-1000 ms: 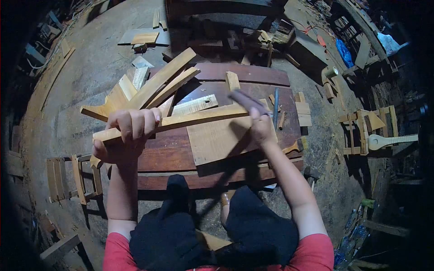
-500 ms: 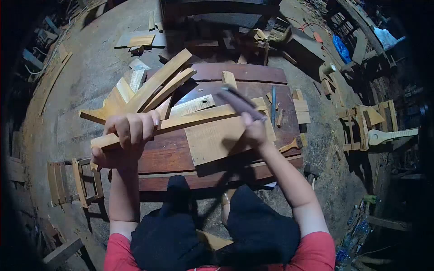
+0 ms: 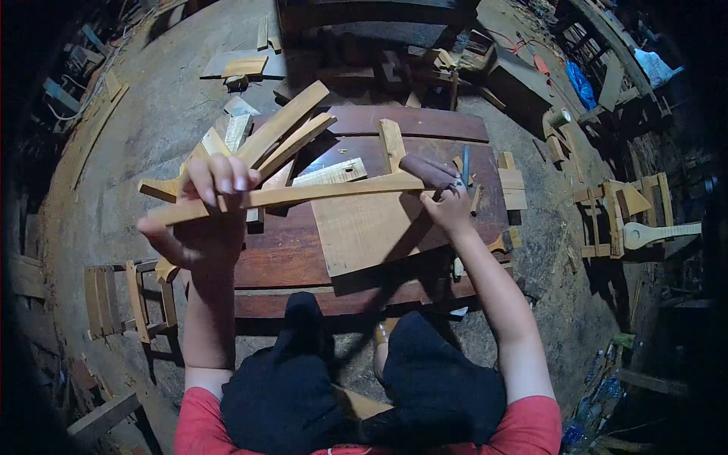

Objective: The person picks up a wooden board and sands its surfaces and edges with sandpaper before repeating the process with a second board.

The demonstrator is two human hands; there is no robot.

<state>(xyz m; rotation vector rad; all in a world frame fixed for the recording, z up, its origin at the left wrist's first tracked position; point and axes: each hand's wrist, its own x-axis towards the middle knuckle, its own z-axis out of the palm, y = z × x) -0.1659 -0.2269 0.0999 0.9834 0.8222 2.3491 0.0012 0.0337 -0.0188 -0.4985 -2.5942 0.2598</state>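
A long, thin, slightly curved wooden strip (image 3: 326, 190) is raised over the dark red bench. My left hand (image 3: 208, 208) grips its left end between thumb and fingers. My right hand (image 3: 451, 206) is closed around a dark brown block-like tool (image 3: 428, 171), which lies against the strip's right end. Beneath them a flat pale board (image 3: 364, 235) rests on the bench (image 3: 280, 258). An upright light wood piece (image 3: 391, 144) lies just behind the strip. Several cut boards (image 3: 284, 125) are piled beyond my left hand.
A blue-grey bar (image 3: 465, 163) lies right of the tool. Wooden frames stand on the floor at left (image 3: 136, 303) and right (image 3: 607, 216), the right one beside a pale paddle-shaped piece (image 3: 644, 233). A dark bench (image 3: 371, 14) stands at the back.
The brown tool in my right hand has moved right and down to the strip's far end. My left hand has tilted the strip, which now shows a narrower face.
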